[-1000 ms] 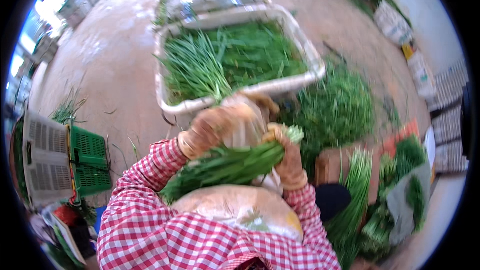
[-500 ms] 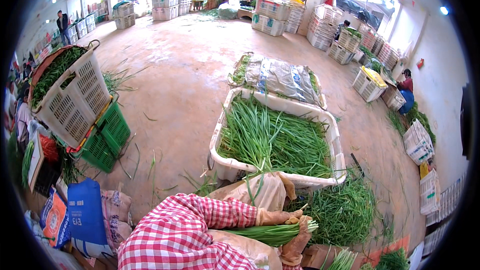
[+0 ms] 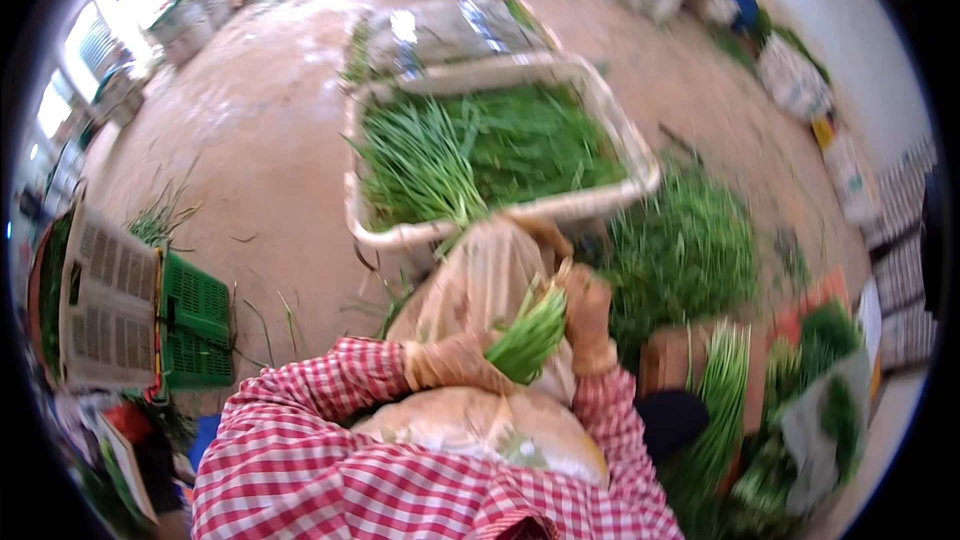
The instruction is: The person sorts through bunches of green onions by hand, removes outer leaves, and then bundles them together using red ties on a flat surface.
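Note:
My left hand (image 3: 458, 362), in a tan glove, closes round the leafy side of a bunch of chives (image 3: 532, 336) held over my lap. At the bunch's upper right end, my right hand (image 3: 587, 308) has its gloved fingers curled against the stalk ends. Blur hides the exact finger positions. Just beyond my knee stands a white plastic crate (image 3: 560, 206). Long chives (image 3: 425, 155) lie in it, with their pale ends toward me at its near edge.
A grey-covered crate (image 3: 440, 35) stands behind. Loose greens (image 3: 685, 240) heap on the floor at right, with pale-stemmed chives (image 3: 722, 370) nearer me. Stacked at left are a green crate (image 3: 200, 315) and a white crate (image 3: 108, 290).
My view has swung right and down. The chive bunch has turned from lying sideways to pointing up and right, and both hands have come up with it.

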`<state>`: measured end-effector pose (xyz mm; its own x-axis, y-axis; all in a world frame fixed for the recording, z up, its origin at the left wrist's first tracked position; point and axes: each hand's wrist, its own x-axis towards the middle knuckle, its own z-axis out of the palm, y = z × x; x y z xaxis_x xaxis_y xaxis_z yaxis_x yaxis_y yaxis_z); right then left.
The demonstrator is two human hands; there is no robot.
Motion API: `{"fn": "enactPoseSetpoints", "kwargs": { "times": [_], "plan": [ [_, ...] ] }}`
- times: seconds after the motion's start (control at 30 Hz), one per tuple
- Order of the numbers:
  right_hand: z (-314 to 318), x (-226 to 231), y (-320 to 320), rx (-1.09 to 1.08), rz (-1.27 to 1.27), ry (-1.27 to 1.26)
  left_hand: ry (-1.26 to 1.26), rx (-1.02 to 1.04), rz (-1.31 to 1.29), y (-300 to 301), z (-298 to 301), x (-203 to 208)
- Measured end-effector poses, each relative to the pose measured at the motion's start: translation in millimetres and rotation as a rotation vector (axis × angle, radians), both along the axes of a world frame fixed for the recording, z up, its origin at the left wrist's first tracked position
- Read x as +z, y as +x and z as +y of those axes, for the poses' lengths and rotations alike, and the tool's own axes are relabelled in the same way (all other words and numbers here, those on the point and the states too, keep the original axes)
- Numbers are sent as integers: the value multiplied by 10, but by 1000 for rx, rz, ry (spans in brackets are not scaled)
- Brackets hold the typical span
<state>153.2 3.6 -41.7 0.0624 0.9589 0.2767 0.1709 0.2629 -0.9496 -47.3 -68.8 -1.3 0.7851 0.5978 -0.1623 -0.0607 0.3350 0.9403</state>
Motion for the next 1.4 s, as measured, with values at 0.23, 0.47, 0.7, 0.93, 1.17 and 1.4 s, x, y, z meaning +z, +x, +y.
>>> {"fn": "enactPoseSetpoints", "kwargs": {
  "times": [0.23,0.47,0.7,0.93,1.17,1.4],
  "plan": [
    [212,267,1384,-119,331,-341,-252,8,-4,-123,38,275],
    [-52,575,493,569,111,-317,-497,116,-54,-11,195,220],
    [-617,13,1241,-60,598,-469,-615,336,-122,-121,212,108],
    [-1526,-376,738,349,362,-796,-820,325,-174,-100,240,-189],
    [-743,126,347,288,901,-578,-692,159,-46,337,406,77],
    [-534,270,409,133,1177,-554,-714,224,-116,94,620,-54]
  ]
}}
